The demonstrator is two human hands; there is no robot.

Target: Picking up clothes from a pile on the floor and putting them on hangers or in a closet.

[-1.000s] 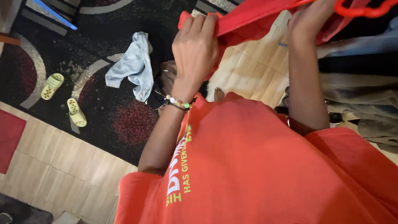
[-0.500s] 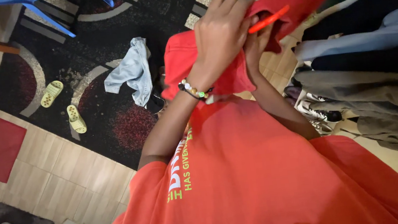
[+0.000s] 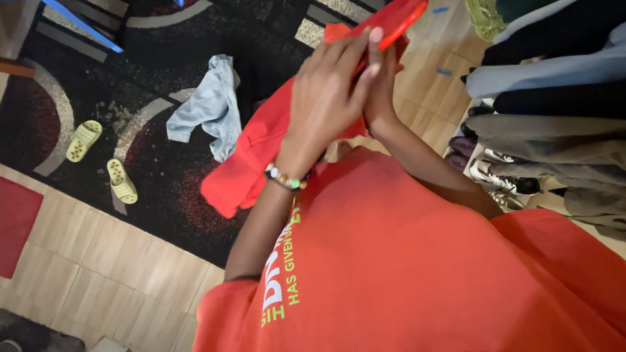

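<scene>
Red cloth point(image 3: 263, 154) hangs down from both hands, held up in front of the chest. The left hand point(image 3: 327, 95) lies on top of the cloth, its fingers point(image 3: 362, 54) stretched out flat and close together, touching a red hanger point(image 3: 393, 19). The right hand point(image 3: 380, 84) is mostly hidden behind the left one, so I cannot tell how its fingers sit. Clothes point(image 3: 574, 32) hang in a row on the right. Blue jeans point(image 3: 213, 105) and yellow slippers point(image 3: 100, 158) lie on the dark rug point(image 3: 154, 52).
</scene>
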